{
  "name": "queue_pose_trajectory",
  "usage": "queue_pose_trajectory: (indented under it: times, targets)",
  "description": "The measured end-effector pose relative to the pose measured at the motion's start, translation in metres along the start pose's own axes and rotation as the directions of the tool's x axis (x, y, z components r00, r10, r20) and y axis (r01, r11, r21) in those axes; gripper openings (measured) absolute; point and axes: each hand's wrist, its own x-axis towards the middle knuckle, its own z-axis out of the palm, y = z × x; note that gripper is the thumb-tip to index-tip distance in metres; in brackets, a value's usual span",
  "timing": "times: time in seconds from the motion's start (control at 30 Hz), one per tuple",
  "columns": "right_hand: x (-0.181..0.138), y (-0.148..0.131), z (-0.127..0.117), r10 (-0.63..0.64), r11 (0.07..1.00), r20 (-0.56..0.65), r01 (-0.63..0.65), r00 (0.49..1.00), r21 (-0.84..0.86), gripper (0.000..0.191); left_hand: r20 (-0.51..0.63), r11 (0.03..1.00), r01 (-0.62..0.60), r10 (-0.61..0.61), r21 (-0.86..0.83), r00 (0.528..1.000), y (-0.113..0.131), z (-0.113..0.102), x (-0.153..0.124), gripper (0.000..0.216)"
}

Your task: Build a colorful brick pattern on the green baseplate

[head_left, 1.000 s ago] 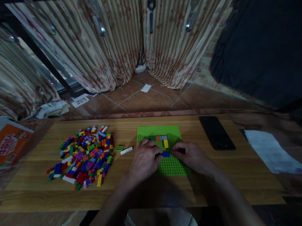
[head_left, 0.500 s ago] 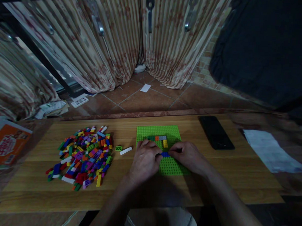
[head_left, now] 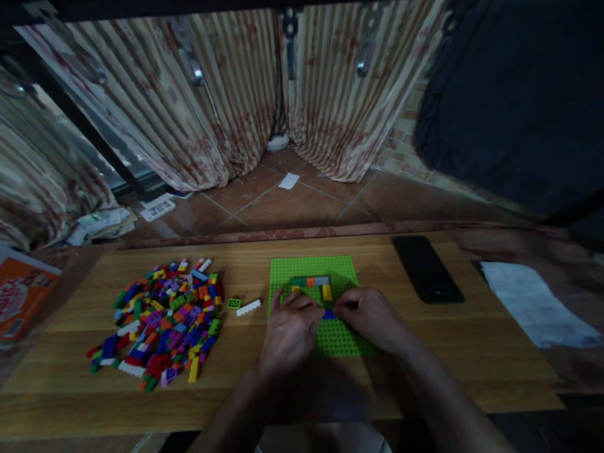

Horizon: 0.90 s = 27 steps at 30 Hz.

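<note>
A green baseplate (head_left: 311,269) lies on the wooden table (head_left: 438,354), with a short row of green, orange, grey and yellow bricks (head_left: 312,282) on its far half. My left hand (head_left: 290,330) and my right hand (head_left: 371,317) rest on the plate, fingertips meeting over a small blue brick (head_left: 328,314). Both hands are closed in a pinch on that brick, which shows only partly between the fingers. A heap of several mixed coloured bricks (head_left: 160,319) lies to the left of the plate.
A small green tile (head_left: 234,303) and a white brick (head_left: 248,307) lie between heap and plate. A black phone (head_left: 426,269) and white paper (head_left: 533,303) are at the right. An orange box (head_left: 12,299) is far left. Curtains and tiled floor lie beyond.
Both hands have closed in toward each other over the blue brick, so less of it shows. The camera has tilted slightly, shifting the scene left and down.
</note>
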Motion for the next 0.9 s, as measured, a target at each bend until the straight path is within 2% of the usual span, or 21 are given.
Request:
queue_pose_trajectory:
  times: [0.3,0.5,0.63,0.9]
  targets:
    - [0.001,-0.001,-0.001,-0.011,0.999,0.026,0.012,1.000,-0.031,0.019,-0.132,0.978,-0.009,0.037,0.208,0.991,0.010,0.025,-0.018,0.030]
    - [0.001,0.001,-0.002,-0.011,1.000,0.049,0.011,0.999,0.000,0.020,-0.176,0.967,0.004,0.042,0.253,0.984,0.011,0.026,-0.021,0.029]
    - [0.001,0.004,-0.008,-0.029,0.999,0.104,0.027,0.994,0.020,0.021,-0.173,0.982,0.018,0.015,0.189,0.985,0.009,0.023,-0.020,0.027]
    - [0.003,0.004,-0.011,-0.008,1.000,0.135,0.007,0.991,0.005,0.019,-0.036,0.996,0.059,-0.061,-0.066,0.997,0.006,0.001,-0.009,0.024]
